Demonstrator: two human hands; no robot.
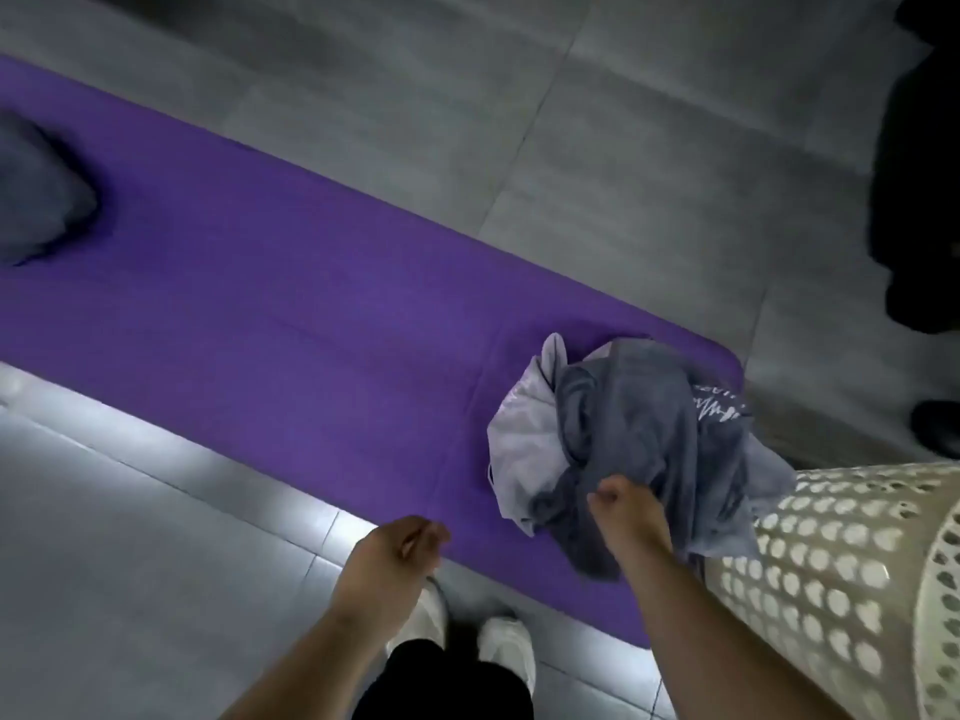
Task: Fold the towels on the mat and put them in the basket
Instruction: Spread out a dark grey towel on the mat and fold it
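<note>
The grey towel [634, 423] is pinched by the right grip [618, 498] at the end of the mat [260, 304], beside the basket [857, 563]; the left grip [400, 553] is held loosely curled, empty.

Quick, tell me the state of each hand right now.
Left hand: open, loosely curled, holding nothing.
Right hand: closed, gripping the dark grey towel.

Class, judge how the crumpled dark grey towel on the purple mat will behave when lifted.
Probably floppy: the crumpled dark grey towel sags in folds where the right hand grips it. It may drag along the pale lilac towel tangled against it.
</note>
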